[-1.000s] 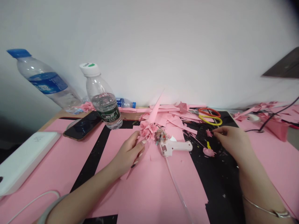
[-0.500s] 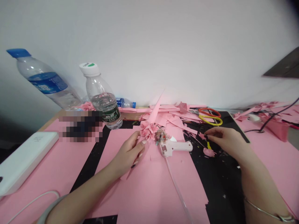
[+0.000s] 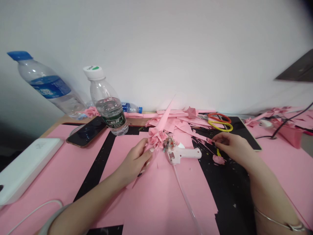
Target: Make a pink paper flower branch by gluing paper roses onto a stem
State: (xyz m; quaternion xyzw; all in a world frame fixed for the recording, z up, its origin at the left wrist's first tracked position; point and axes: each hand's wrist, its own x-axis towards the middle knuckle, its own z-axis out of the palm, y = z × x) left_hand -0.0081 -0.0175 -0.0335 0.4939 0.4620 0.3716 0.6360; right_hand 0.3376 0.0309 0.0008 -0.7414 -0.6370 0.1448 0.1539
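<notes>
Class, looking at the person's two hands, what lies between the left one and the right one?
The head view shows a white hot glue gun lying on pink paper between the left hand and the right hand, beside pink paper roses.

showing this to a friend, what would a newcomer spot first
The pink paper roses held in the left hand catch the eye first at the centre, beside a white hot glue gun. At back left, a blue-capped water bottle and a white-capped one also stand out.

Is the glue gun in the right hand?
No, the glue gun lies on the pink paper, apart from the right hand, which is over the black mat.
</notes>
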